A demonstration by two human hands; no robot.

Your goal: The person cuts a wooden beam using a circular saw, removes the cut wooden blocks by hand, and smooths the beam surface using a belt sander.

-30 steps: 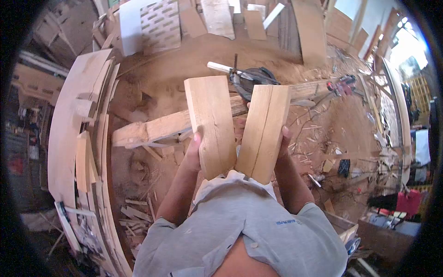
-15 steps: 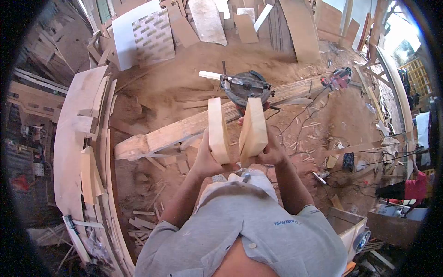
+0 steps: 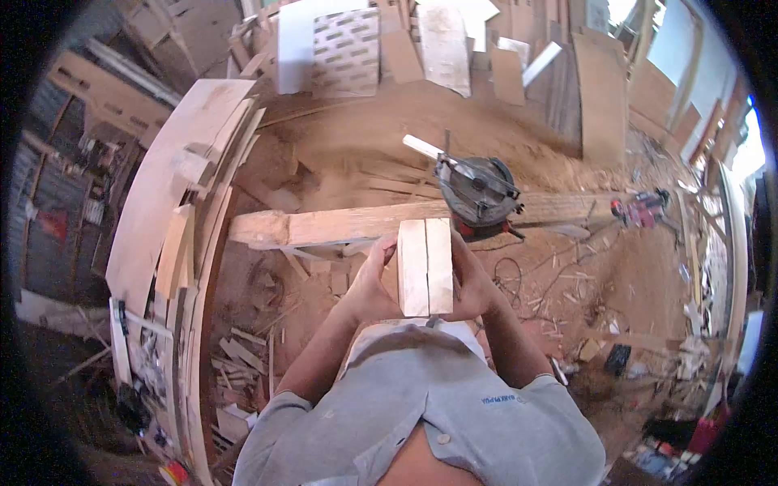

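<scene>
Two pale wooden blocks are pressed side by side in front of my body, a thin dark seam between them. My left hand (image 3: 375, 283) is wrapped round the outer side of the left block (image 3: 412, 267). Against the right block (image 3: 439, 266), my right hand (image 3: 472, 279) grips from the other side. Their narrow faces point up at the camera. Just beyond them a circular saw (image 3: 478, 192) rests on a long timber beam (image 3: 340, 224).
Stacked boards (image 3: 174, 211) stand at the left. Sheets and panels (image 3: 346, 53) lean along the back. A red power tool (image 3: 644, 211) lies at the beam's right end. Wood scraps (image 3: 243, 356) and cables litter the dusty floor.
The two blocks were apart and tilted; they have been turned and brought together, and my hands have moved closer to each other. The view has shifted, so the saw appears farther right.
</scene>
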